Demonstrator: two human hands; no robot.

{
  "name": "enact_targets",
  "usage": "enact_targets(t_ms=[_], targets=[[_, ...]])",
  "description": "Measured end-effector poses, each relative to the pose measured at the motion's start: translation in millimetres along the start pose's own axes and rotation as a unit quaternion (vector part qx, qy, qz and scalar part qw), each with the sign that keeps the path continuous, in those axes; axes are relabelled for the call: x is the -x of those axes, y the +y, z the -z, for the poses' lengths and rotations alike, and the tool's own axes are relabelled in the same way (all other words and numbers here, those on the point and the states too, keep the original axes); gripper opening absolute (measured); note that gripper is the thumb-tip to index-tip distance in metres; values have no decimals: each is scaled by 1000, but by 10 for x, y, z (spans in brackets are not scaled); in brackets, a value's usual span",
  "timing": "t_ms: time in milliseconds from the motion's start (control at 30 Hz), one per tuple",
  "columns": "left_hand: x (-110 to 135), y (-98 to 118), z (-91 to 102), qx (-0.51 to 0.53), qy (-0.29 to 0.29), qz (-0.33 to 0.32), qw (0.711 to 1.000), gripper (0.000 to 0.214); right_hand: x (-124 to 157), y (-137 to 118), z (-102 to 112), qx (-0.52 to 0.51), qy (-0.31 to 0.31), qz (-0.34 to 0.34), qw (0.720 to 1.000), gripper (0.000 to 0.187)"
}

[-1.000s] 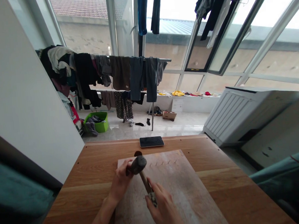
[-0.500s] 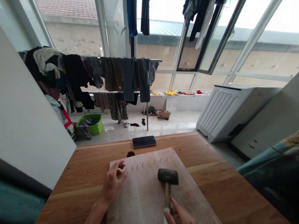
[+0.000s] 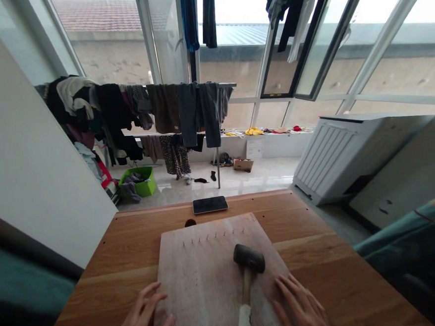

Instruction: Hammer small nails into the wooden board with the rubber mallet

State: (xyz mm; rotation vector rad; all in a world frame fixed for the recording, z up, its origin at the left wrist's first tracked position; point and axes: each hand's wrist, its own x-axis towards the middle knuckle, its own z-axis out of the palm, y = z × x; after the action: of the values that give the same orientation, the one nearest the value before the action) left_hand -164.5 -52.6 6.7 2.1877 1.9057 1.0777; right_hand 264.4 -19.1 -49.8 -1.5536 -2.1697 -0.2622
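A pale wooden board (image 3: 197,293) lies on the table, with a row of several nails (image 3: 208,237) standing in it near its far edge. On the board rests a rubber mallet (image 3: 248,258), its black head away from me and its light handle toward me. My left hand (image 3: 144,314) is at the board's left edge, fingers apart, with nothing in it. At the right edge my right hand (image 3: 300,303) lies with fingers spread, partly over the board, beside the mallet and not holding it.
The wooden table (image 3: 332,264) carries a black phone (image 3: 210,204) near its far edge, with a dark round hole (image 3: 190,223) close by. Beyond stand a clothes rack (image 3: 227,85) with laundry, a green basket (image 3: 146,183) and a white cabinet-like unit (image 3: 325,160).
My right hand has let go of the mallet, which now lies on the board, and has moved right. My left hand has drawn back from the nails toward me, to the board's left edge.
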Motion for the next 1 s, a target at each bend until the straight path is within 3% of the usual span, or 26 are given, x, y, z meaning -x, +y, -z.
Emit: enact_targets(t_ms=[133,233,400,533,633,767,900,1000], targets=[[-273,254,-25,34,-66,-5,997,28,49,241,-14,17,14,-44,999,48],[-461,526,-123,52,-130,-45,989,30,99,663,51,54,2,-79,995,43],[-660,956,-511,135,-267,-139,944,44,258,1490,251,129,13,-69,989,51],[-705,1123,-866,120,-300,-213,922,48,389,1862,336,153,44,-45,986,57],[-699,1176,-1005,93,-312,-259,909,50,451,1973,331,162,36,-58,984,54],[-710,1229,-1012,73,-282,-286,913,55,428,1986,318,164,31,-77,983,54],[-730,1226,-942,42,-246,-284,926,47,354,1856,353,151,20,-78,985,51],[-684,1064,-864,17,-191,-277,942,36,348,1650,335,121,19,-78,989,49]])
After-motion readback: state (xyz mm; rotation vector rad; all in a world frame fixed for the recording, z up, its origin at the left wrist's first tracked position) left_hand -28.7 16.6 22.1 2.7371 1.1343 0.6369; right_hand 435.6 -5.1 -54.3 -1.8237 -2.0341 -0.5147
